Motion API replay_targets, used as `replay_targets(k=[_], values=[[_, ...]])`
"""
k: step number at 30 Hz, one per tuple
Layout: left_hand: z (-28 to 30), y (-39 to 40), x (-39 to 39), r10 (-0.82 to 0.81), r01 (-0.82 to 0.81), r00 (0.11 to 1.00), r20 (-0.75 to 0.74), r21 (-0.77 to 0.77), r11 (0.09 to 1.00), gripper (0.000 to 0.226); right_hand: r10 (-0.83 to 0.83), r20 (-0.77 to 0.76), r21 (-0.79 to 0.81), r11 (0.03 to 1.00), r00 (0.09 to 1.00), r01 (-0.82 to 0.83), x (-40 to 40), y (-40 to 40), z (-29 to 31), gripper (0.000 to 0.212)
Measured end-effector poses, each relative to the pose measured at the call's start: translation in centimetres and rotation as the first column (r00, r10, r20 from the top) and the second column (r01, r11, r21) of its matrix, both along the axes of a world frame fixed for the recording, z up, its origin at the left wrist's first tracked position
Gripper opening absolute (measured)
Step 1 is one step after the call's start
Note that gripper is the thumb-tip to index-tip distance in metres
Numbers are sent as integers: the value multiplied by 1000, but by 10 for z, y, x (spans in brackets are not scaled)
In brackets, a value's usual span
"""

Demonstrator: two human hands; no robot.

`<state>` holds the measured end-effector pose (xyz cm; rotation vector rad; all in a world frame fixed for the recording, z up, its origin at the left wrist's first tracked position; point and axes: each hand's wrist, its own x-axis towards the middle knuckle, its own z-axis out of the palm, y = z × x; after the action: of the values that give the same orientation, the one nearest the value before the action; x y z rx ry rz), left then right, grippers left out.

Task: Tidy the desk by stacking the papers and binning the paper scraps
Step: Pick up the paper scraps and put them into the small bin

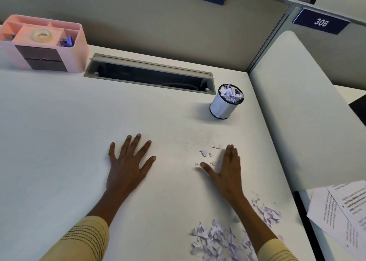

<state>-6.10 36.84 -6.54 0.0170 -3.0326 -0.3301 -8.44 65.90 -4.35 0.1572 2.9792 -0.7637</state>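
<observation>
My left hand (128,161) lies flat on the white desk (59,132) with fingers spread, holding nothing. My right hand (227,167) is on edge with straight fingers, thumb out to the left, touching a few small paper scraps (206,154). A bigger heap of scraps (217,241) lies near the front edge under my right forearm, and more scraps (267,213) lie to its right. A small round bin (223,106) filled with scraps stands far right of the desk. Printed papers (336,211) lie on the neighbouring desk at the lower right.
A pink desk organiser (45,63) holding a tape roll (42,35) stands at the back left. An open cable slot (150,76) runs along the back. A low white divider (293,112) borders the desk on the right.
</observation>
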Motion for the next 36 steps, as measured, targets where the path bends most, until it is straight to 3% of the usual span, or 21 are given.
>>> replay_targets(k=[2,5,8,11,13,17,20,24,26,31,36], values=[[0,0,0,3,-3,1000,6,-5,1000,61,23,-37,140,990,999,-18,3,-17,-9,126],[0,0,1,10,-10,1000,10,-2,1000,61,-19,-77,190,981,997,33,-17,-38,-14,118],[1,0,0,9,-9,1000,9,4,1000,62,-39,-78,163,985,996,52,-41,-49,-11,90],[2,0,1,5,-5,1000,3,3,1000,62,62,-160,142,989,985,-39,-46,-48,-11,54],[2,0,1,4,-4,1000,-2,8,1000,62,130,-216,161,982,968,-96,-35,-44,-15,42],[1,0,1,9,-9,1000,-1,8,1000,61,246,-219,292,940,944,-177,0,-32,-10,58],[-1,0,0,10,-10,1000,2,-7,1000,61,299,26,299,908,954,-293,23,-24,6,76],[-1,0,0,14,-14,1000,1,-5,1000,62,355,-42,459,837,934,-297,38,-13,1,86],[-2,0,0,15,-15,1000,-1,-1,1000,62,394,-87,498,812,915,-303,37,-9,6,73],[-2,-1,0,6,-6,1000,-9,24,1000,64,344,-64,335,892,937,-304,17,4,23,19],[-2,0,0,5,-5,1000,-6,3,1000,62,119,43,42,992,992,-121,-22,15,38,20]])
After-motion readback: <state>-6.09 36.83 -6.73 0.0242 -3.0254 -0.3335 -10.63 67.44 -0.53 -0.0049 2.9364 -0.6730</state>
